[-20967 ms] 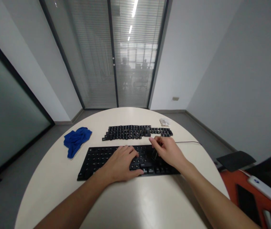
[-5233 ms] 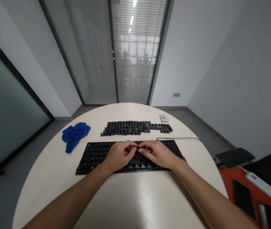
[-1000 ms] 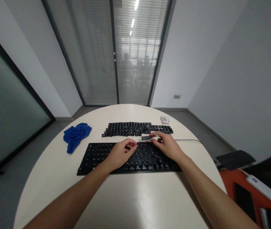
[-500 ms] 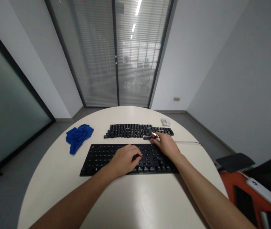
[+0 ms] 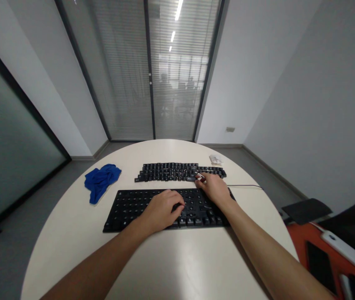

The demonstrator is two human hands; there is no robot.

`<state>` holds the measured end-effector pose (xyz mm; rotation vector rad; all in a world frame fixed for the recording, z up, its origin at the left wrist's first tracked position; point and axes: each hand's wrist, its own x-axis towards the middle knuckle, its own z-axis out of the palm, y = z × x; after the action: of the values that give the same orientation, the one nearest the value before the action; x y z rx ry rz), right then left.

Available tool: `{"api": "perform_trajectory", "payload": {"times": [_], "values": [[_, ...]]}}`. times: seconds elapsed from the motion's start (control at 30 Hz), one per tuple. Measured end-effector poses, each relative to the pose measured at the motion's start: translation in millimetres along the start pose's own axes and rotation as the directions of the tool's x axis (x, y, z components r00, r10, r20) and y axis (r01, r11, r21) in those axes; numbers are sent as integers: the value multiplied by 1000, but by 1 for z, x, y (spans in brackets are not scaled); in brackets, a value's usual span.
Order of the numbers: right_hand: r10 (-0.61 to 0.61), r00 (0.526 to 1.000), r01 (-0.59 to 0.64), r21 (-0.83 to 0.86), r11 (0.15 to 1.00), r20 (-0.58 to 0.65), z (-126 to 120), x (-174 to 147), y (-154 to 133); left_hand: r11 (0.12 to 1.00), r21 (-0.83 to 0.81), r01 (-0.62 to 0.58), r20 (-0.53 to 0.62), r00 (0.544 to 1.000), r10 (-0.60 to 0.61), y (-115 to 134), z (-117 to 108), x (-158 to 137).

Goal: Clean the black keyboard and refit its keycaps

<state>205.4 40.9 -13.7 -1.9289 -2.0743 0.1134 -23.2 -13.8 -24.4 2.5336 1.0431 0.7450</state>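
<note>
A black keyboard, with many of its keycaps off, lies across the table in front of me. My left hand rests over its middle with curled fingers, thumb tip close to the index finger; anything between them is too small to make out. Beyond the keyboard, loose black keycaps are laid out in rows. At the near right of these rows my right hand grips a small shiny metal tool, whose exact kind I cannot tell. The tool's tip is beside a long keycap along the rows' near edge.
A crumpled blue cloth lies on the left of the round white table. A small clear bag sits at the back right. A thin cable runs off rightward. An orange chair seat holds a phone and a white power strip.
The long keycap near my right hand has shifted away from me, closer against the rows. My right hand and the tool have moved slightly with it. My left hand stays in place.
</note>
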Motion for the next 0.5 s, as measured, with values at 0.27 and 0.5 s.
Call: {"api": "perform_trajectory", "payload": {"times": [0.27,0.5], "values": [[11,1000,-11,-23,1000,-21,3,0,0,1000,-5,2,-1,1000,-2,0,1,0],[-18,1000,18,-5,1000,-14,2,0,3,998,-55,27,-27,999,-29,1,-1,1]]}}
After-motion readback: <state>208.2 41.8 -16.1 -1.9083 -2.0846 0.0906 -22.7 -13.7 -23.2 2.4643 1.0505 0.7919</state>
